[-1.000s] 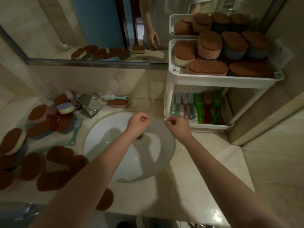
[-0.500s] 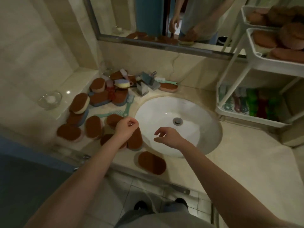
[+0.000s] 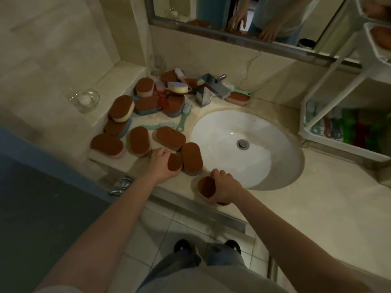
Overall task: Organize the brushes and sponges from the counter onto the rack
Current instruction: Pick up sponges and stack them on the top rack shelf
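Note:
Several brown-topped oval sponges lie on the counter left of the sink, with teal brushes (image 3: 184,115) and a pink brush (image 3: 179,74) among them. My left hand (image 3: 160,163) grips one brown sponge (image 3: 174,162) beside a blue-based sponge (image 3: 191,158). My right hand (image 3: 222,186) closes on another brown sponge (image 3: 206,187) at the counter's front edge. The white rack (image 3: 330,142) stands at the right, brushes on its lower shelf, sponges on upper trays.
A white sink basin (image 3: 243,149) lies between the sponge pile and the rack, with a chrome faucet (image 3: 213,89) behind it. A glass dish (image 3: 85,98) sits on the left ledge. A mirror (image 3: 254,15) runs along the wall. The tiled floor and my feet show below.
My view swung left from the rack to the sponge pile. Both hands dropped to the counter's front edge and each closed on a brown sponge.

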`<state>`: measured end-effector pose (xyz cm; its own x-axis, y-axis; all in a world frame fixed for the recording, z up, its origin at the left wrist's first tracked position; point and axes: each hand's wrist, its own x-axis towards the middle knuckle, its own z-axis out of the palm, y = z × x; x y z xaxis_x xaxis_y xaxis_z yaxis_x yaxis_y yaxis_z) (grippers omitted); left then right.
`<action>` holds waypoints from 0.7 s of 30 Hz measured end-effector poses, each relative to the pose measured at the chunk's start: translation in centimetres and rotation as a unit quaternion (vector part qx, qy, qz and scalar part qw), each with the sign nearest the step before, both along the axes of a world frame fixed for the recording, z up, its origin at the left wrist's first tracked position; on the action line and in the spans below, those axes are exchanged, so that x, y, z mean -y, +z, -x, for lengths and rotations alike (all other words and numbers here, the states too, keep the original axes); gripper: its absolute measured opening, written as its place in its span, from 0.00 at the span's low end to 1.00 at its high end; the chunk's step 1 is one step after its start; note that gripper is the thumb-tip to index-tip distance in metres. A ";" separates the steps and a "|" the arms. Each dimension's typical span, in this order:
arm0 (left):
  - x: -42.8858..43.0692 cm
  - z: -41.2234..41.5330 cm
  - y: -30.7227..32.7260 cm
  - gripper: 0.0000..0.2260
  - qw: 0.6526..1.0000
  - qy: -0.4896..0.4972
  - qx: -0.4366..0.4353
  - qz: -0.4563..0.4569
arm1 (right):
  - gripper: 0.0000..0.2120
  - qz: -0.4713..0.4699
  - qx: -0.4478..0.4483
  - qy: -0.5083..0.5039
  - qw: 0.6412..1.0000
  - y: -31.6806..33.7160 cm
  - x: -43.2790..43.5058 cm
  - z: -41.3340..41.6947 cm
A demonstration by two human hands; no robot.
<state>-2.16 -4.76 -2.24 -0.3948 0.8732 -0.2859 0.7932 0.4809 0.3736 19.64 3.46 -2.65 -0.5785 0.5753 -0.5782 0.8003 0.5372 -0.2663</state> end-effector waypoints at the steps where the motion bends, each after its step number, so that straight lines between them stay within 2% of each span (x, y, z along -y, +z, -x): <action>1: 0.0 0.1 -0.2 0.37 1.000 -0.009 -0.004 0.018 | 0.41 -0.006 0.000 -0.001 1.000 -0.1 0.0 0.0; 4: -0.2 0.1 -0.4 0.40 0.997 -0.033 -0.006 0.072 | 0.37 -0.004 -0.010 -0.015 1.000 0.0 -0.3 -0.1; 9: -0.2 -0.7 -0.6 0.32 0.994 -0.056 -0.071 0.065 | 0.36 0.018 -0.032 -0.057 0.998 0.8 -1.3 -0.1; 14: 0.2 -0.4 -0.6 0.32 0.988 -0.087 -0.098 0.087 | 0.34 0.010 -0.100 -0.116 0.988 1.6 -1.3 0.2; 17: 0.6 0.2 0.3 0.30 0.997 -0.029 -0.048 0.058 | 0.34 -0.013 -0.158 -0.146 0.976 2.3 -1.4 0.6; 21: 1.1 0.6 2.3 0.33 0.988 0.127 0.076 -0.034 | 0.33 -0.029 -0.250 -0.179 0.951 3.7 -1.7 1.8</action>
